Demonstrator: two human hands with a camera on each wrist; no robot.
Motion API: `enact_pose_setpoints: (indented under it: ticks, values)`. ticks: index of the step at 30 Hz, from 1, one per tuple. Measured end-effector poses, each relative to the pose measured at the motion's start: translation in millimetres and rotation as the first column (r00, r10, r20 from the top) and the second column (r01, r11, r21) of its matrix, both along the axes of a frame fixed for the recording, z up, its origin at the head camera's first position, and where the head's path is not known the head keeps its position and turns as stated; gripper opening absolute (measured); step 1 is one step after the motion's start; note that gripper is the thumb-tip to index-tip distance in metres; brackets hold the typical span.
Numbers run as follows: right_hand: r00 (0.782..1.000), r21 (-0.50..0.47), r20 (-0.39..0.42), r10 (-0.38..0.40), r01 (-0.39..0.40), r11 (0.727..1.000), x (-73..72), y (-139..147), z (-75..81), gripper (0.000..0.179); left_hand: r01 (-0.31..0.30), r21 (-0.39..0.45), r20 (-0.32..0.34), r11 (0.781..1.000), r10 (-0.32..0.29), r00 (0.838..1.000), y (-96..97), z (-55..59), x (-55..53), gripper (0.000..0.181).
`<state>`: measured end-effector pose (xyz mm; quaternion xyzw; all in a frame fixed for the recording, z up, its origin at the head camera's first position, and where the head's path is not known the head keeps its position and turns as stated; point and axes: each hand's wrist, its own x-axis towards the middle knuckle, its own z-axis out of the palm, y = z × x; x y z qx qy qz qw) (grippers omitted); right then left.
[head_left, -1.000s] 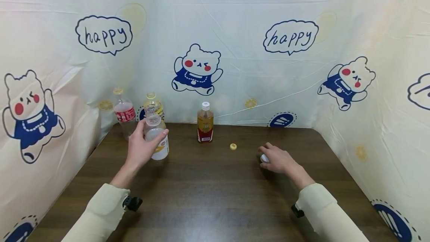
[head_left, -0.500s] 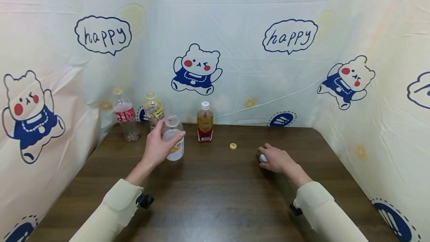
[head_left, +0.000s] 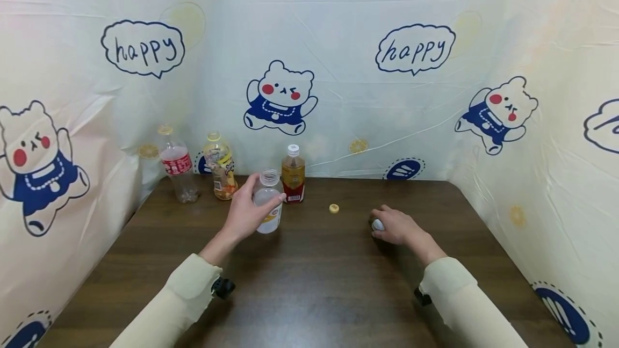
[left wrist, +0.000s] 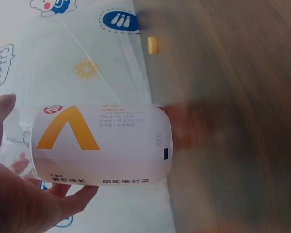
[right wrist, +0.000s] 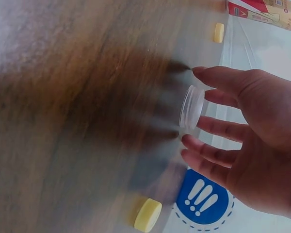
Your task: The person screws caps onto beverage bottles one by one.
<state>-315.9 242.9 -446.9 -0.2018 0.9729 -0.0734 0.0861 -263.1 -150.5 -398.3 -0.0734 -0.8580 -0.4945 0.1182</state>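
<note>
In the head view my left hand point(head_left: 245, 212) grips an uncapped clear bottle point(head_left: 268, 224), fingers and thumb curled round its upper part. Its white label with an orange V shape point(left wrist: 70, 131) shows in the left wrist view; the bottle stands upright. Over at the right, my right hand point(head_left: 395, 225) is held low over the table, fingers spread about a white bottle cap point(head_left: 378, 225). The right wrist view shows the thumb apart from this cap point(right wrist: 192, 108), with other fingertips close behind it; whether they touch it I cannot tell.
A capped bottle of brown drink point(head_left: 293, 176) stands just behind the held bottle. Back left are a red-labelled bottle point(head_left: 179, 168) and a yellow-labelled bottle point(head_left: 220, 168). One yellow cap point(head_left: 333, 208) lies between my hands; another yellow cap point(right wrist: 148, 215) lies beyond my right hand.
My left hand has carried the clear bottle rightward, from in front of the yellow-labelled bottle to beside the brown drink. My right hand stays at the white cap.
</note>
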Motion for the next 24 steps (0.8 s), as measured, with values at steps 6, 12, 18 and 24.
enact_pose_setpoints:
  ticks: [6,12,18,24]
  values:
    - [1.0,-0.009,-0.004,0.021,-0.021,1.0,0.2,-1,-0.7,0.04,0.038,0.019,0.004,0.999,-0.038,0.999,13.1,-0.8,-1.7,0.076]
    - [1.0,-0.031,-0.005,0.024,-0.024,0.999,0.1,1,-0.4,0.038,0.068,0.03,0.022,0.997,-0.069,0.997,26.2,-2.5,-3.1,0.074]
    - [1.0,-0.031,0.005,0.024,-0.024,0.999,-0.5,2,-1.5,0.038,0.099,0.037,0.041,0.994,-0.101,0.994,41.7,-6.4,-2.5,0.072]
    - [1.0,-0.024,0.024,0.001,-0.001,1.0,-1.2,1,-2.3,0.039,0.131,0.04,0.039,0.991,-0.132,0.99,58.6,-11.0,-2.7,0.069]
